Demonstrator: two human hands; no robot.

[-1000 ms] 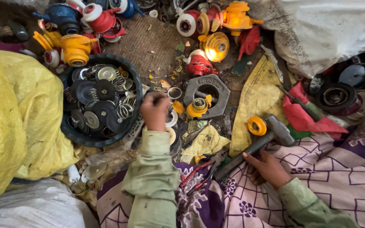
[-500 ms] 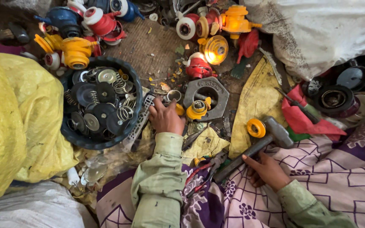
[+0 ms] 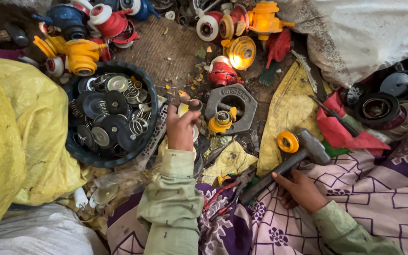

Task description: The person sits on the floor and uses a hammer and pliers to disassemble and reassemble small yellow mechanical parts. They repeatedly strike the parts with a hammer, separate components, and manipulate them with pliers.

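Your left hand (image 3: pixel 181 128) has come back from the tub (image 3: pixel 79 153) and now pinches a small metal ring (image 3: pixel 195 105). Your right hand (image 3: pixel 301 190) still grips the hammer (image 3: pixel 286 163).

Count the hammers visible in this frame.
2. One hammer lies under the right hand, its head beside a yellow ring. Another hammer lies at the top left edge, near the yellow sack. Clutter may hide more.

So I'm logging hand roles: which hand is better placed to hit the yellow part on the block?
Probably right: the right hand grips the hammer; the left hand pinches a small ring.
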